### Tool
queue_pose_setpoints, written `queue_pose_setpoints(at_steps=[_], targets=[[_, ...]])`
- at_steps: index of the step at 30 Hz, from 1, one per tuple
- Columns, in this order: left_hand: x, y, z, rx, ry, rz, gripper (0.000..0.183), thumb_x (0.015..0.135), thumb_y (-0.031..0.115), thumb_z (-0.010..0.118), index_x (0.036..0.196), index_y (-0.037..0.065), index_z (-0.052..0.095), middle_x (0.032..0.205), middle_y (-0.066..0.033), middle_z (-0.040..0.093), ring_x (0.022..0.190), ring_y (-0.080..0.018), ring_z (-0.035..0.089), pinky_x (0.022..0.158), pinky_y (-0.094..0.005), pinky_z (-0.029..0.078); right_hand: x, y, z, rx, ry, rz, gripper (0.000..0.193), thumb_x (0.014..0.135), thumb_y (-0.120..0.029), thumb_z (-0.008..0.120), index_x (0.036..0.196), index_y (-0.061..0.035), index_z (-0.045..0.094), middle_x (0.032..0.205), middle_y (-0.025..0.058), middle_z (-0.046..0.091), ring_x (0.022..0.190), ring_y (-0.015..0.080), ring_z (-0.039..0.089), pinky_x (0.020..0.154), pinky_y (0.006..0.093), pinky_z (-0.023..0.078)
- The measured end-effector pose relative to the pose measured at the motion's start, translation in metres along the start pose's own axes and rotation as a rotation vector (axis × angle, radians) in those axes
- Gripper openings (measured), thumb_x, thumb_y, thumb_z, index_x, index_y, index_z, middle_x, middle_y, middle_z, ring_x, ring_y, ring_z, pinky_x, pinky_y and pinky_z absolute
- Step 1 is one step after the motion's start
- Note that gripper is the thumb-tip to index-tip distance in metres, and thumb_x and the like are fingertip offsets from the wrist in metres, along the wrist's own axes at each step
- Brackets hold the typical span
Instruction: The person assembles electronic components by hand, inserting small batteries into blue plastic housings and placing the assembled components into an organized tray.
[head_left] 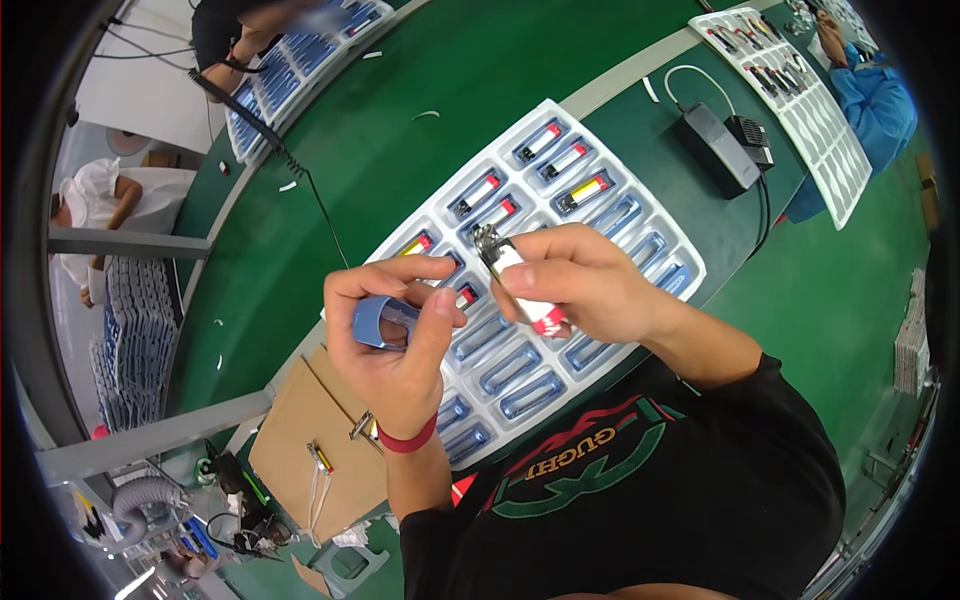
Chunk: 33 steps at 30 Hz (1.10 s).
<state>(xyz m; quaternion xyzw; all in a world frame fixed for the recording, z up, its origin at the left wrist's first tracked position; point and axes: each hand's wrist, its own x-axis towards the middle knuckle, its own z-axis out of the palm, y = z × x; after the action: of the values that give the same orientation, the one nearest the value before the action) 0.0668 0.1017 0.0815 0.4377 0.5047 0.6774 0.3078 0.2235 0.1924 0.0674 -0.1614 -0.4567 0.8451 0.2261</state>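
Observation:
My left hand (397, 372) curls its fingers around a hollow blue plastic shell (369, 322), its open end facing right. In my right hand (605, 288) a white battery-like cylinder (506, 256) is pinched between thumb and fingers. Its lower end is red, and its upper end carries a dark and silvery cluster, too fine to make out. Both hands hover close together above a white moulded tray (548, 112). Blue shells (523, 362) lie in its compartments, and several farther ones hold similar red-ended cylinders (588, 190). My hands hide the tray's middle.
Right of the tray stand a dark grey box (715, 150) with a cable and a second white tray (830, 150) beside a person in blue (872, 105). A brown cardboard sheet (320, 450) lies at lower left, with small parts on it. A coiled black cord (290, 165) hangs at left.

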Motion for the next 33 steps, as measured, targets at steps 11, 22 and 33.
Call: queue_pose_setpoints(at_steps=[11, 22, 33], targets=[[0.017, 0.017, -0.008, 0.186, -0.294, 0.282, 0.035, 0.071, -0.014, 0.07, 0.093, 0.002, 0.048, 0.096, -0.0219, 0.067, 0.068, -0.0141, 0.064, 0.062, -0.023, 0.05, -0.002, -0.023, -0.006, -0.227, -0.194, 0.172, 0.029, 0.09, -0.018, 0.051, 0.07, 0.0014, 0.057, 0.061, 0.0025, 0.051, 0.053, 0.0081, 0.042, 0.051, 0.0255, 0.033], [0.028, 0.058, -0.01, 1.04, -0.789, 0.553, 0.037, 0.058, 0.011, 0.078, 0.092, 0.011, 0.063, 0.079, -0.0022, 0.059, 0.061, -0.0197, 0.059, 0.051, -0.0303, 0.045, -0.002, -0.027, -0.023, -0.409, -0.434, 0.315, 0.038, 0.091, -0.029, 0.053, 0.062, -0.0046, 0.055, 0.052, -0.0042, 0.038, 0.047, 0.0057, 0.034, 0.045, 0.0254, 0.025], [0.026, 0.058, -0.009, 1.096, -0.989, 0.499, 0.034, 0.061, 0.021, 0.078, 0.089, 0.014, 0.059, 0.082, -0.0017, 0.054, 0.065, -0.0195, 0.06, 0.054, -0.0325, 0.046, 0.003, -0.018, -0.024, -0.475, -0.502, 0.436, 0.035, 0.091, -0.029, 0.055, 0.066, -0.0041, 0.058, 0.051, -0.0053, 0.036, 0.046, 0.0049, 0.033, 0.042, 0.0247, 0.025]])
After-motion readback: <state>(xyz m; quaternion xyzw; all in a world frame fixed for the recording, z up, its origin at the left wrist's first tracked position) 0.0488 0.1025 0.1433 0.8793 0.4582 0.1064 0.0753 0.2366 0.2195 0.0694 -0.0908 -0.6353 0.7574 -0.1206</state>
